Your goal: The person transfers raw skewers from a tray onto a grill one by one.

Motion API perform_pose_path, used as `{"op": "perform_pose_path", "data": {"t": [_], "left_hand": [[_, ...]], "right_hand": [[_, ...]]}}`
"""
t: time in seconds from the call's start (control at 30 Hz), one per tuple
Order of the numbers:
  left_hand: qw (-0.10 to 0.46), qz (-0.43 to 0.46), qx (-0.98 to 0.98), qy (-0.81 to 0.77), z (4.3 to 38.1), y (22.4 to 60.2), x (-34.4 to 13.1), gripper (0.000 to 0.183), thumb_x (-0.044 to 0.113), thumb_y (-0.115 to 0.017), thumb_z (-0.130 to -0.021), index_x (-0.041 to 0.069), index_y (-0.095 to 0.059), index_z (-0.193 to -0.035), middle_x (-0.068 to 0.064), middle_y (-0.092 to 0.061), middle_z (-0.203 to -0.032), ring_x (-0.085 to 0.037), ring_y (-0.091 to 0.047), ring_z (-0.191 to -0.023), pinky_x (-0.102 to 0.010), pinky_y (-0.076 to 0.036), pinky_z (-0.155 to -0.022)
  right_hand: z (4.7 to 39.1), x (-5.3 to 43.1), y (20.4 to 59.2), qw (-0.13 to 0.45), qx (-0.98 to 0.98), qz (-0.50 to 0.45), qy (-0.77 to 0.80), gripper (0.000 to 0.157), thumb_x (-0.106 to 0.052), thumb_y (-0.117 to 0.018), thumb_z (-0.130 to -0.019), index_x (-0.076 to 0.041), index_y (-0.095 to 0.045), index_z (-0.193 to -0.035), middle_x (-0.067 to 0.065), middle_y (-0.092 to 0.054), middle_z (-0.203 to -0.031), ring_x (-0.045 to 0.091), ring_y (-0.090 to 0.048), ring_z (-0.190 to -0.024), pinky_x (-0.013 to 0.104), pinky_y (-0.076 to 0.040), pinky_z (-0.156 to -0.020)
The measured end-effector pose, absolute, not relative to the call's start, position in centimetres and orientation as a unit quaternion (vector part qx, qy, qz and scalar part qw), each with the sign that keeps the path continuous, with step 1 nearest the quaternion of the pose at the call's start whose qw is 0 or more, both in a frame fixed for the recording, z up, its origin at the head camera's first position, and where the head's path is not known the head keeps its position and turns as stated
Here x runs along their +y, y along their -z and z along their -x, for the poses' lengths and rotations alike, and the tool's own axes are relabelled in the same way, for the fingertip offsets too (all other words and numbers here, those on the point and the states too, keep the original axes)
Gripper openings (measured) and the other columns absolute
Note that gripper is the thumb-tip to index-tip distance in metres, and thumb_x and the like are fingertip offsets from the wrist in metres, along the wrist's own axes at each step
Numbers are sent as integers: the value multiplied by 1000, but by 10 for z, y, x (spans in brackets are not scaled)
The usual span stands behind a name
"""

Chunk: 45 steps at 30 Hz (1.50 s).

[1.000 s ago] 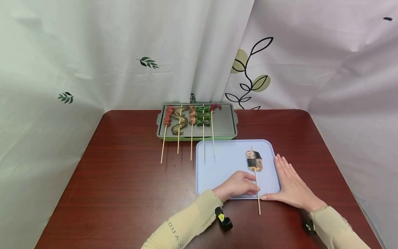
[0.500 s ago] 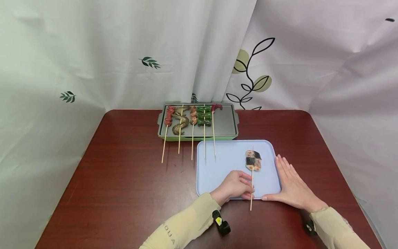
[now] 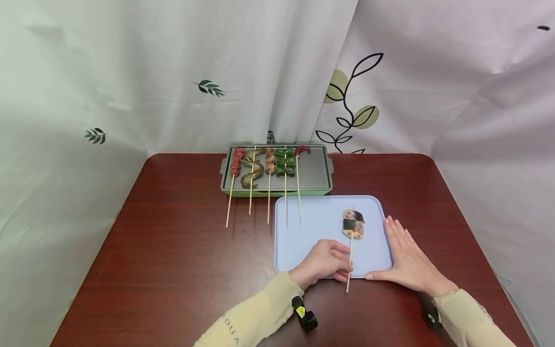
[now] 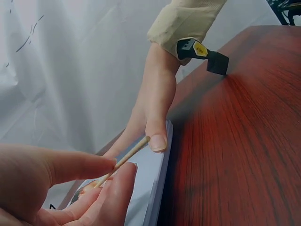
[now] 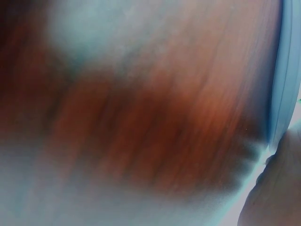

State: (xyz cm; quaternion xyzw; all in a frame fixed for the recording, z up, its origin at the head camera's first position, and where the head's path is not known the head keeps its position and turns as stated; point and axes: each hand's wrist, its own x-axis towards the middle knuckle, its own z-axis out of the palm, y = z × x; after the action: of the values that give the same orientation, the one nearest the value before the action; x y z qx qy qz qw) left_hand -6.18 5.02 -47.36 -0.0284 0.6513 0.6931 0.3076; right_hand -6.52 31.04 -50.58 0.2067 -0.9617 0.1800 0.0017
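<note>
My left hand (image 3: pixel 325 261) pinches the bare wooden stick of a skewer (image 3: pixel 353 224) between thumb and fingers. The skewer carries pale chunks with dark, black-skinned patches. It is over the right part of a light blue tray (image 3: pixel 299 241), its stick end jutting past the front rim. Whether the food touches the tray I cannot tell. In the left wrist view the stick (image 4: pixel 133 152) runs between thumb and fingertips. My right hand (image 3: pixel 409 262) lies with straight fingers along the tray's right side, thumb at its front corner. The right wrist view is mostly blurred tabletop.
Behind the blue tray stands a grey grill pan (image 3: pixel 314 176) with a green base. Several food skewers lie on it, including one with green pieces (image 3: pixel 284 162); their sticks overhang its front. Pale curtains (image 3: pixel 173 96) border the dark red table (image 3: pixel 173 250).
My left hand has moved slightly left, bringing the lower end of the skewer's stick left with it, so the stick's tilt has changed. The right hand stays by the tray.
</note>
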Motion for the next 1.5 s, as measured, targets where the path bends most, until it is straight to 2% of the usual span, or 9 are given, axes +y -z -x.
{"op": "perform_pose_path", "data": {"t": [0.3,0.53,0.83,1.03,1.27,1.5], "left_hand": [[302,4,648,-700,60,471,48,36,-16,-72,-82,-2,-66,-115,-14,-70,-89,-18,-68,-59,-33,-62,-57],[288,-13,650,-703,59,462,45,39,-16,-72,-82,-3,-66,-118,-9,-68,-86,-17,-67,-57,-34,-62,-57],[249,-45,653,-714,68,442,36,41,-15,-72,-83,-6,-65,-122,-7,-69,-87,-19,-71,-66,-34,-63,-58],[223,-46,664,-712,82,429,27,43,-12,-72,-84,-5,-64,-126,-10,-70,-92,-19,-72,-69,-34,-63,-61],[198,-27,679,-707,110,419,19,45,-12,-71,-85,-3,-64,-129,-19,-72,-102,-21,-73,-70,-34,-63,-63],[179,7,689,-703,140,419,12,47,-12,-70,-88,-4,-60,-134,-18,-72,-104,-24,-73,-75,-33,-63,-65]], "right_hand": [[65,308,505,-3,-962,-202,-182,144,-77,-79,-67,7,-7,-159,28,-11,-164,42,-9,-151,44,0,-124],[65,309,504,-11,-963,-196,-182,143,-78,-77,-68,6,-6,-160,28,-10,-165,42,-8,-152,42,3,-124],[65,309,504,-23,-964,-193,-182,143,-79,-76,-69,5,-5,-160,27,-9,-165,41,-6,-152,43,3,-124],[65,309,504,-23,-964,-194,-182,142,-78,-76,-69,5,-5,-160,26,-9,-165,40,-6,-152,42,4,-124],[65,308,503,-22,-964,-193,-180,142,-79,-75,-69,5,-5,-160,26,-8,-165,41,-6,-152,40,5,-124],[64,309,505,-14,-964,-199,-176,142,-79,-76,-69,6,-6,-160,27,-10,-165,40,-7,-152,40,3,-124]]}}
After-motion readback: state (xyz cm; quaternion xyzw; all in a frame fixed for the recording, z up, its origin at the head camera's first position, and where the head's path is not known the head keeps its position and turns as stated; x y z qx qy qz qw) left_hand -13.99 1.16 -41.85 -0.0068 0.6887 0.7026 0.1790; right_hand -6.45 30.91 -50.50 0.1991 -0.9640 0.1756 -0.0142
